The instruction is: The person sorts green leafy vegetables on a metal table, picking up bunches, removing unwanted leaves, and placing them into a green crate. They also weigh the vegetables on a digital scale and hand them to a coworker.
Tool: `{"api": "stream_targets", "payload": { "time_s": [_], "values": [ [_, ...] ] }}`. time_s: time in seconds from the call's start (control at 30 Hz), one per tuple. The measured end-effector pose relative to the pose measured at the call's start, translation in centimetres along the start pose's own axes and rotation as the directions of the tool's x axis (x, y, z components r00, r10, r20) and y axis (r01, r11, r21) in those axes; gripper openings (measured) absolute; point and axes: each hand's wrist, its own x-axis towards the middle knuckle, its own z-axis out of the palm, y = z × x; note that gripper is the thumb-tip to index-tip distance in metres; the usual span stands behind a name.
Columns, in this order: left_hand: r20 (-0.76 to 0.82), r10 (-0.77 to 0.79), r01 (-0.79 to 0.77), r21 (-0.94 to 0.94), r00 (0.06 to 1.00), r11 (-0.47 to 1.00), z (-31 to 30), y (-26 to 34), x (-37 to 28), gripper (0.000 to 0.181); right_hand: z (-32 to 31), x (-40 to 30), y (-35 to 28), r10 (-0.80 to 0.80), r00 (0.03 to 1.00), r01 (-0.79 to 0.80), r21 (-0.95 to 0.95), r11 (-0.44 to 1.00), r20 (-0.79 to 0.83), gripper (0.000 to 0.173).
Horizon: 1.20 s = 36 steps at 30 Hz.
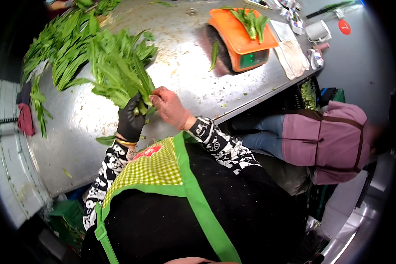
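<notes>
My left hand (132, 118), in a black glove, grips the stem ends of a bunch of long green leafy vegetables (118, 66). My right hand (171, 107), bare, pinches a leaf at the right side of that bunch, close to the stems. Left of the bunch, a large heap of the same leafy greens (69, 49) lies on the metal table (184, 79). Farther off to the right, an orange digital scale (241, 49) carries a few small leafy heads (250, 24). A single loose leaf (214, 56) lies beside the scale.
A folded cloth (292, 59) lies right of the scale, near a white mug (317, 31). A person in a pink top (303, 138) is at the right, beyond the table edge. A green crate (66, 214) stands below at the left. Leaf scraps dot the table.
</notes>
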Motion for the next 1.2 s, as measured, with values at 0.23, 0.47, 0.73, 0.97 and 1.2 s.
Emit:
{"api": "stream_targets", "payload": {
  "time_s": [0.23, 0.47, 0.73, 0.97, 1.2],
  "values": [
    [-0.127, 0.103, -0.069, 0.249, 0.987, 0.966, 0.5, -0.2, 0.9, 0.030, -0.3, 0.2, 0.8, 0.481, 0.877, -0.356, 0.650, 0.671, -0.017, 0.015],
    [-0.134, -0.465, 0.206, -0.766, 0.875, 0.609, 1.8, -1.6, 2.0, 0.026, -4.9, -0.8, 1.9, 0.103, 0.990, -0.068, -0.320, 0.945, 0.094, 0.076],
    [0.238, -0.096, 0.202, -0.474, 0.966, 0.857, 8.1, 5.5, 5.5, 0.049, -8.8, 0.6, -2.6, -0.280, 0.945, 0.314, -0.232, 0.921, 0.169, 0.134],
    [0.309, 0.397, -0.365, -0.157, 0.864, 0.918, 9.4, 5.1, 8.6, 0.065, -13.8, 2.8, -2.7, -0.193, 0.981, 0.195, -0.260, 0.946, 0.034, 0.121],
    [0.307, 0.447, -0.416, -0.164, 0.840, 0.894, 11.7, 7.5, 12.2, 0.053, -16.6, 4.7, -1.9, -0.453, 0.869, 0.357, -0.380, 0.853, -0.200, 0.101]
  ]
}}
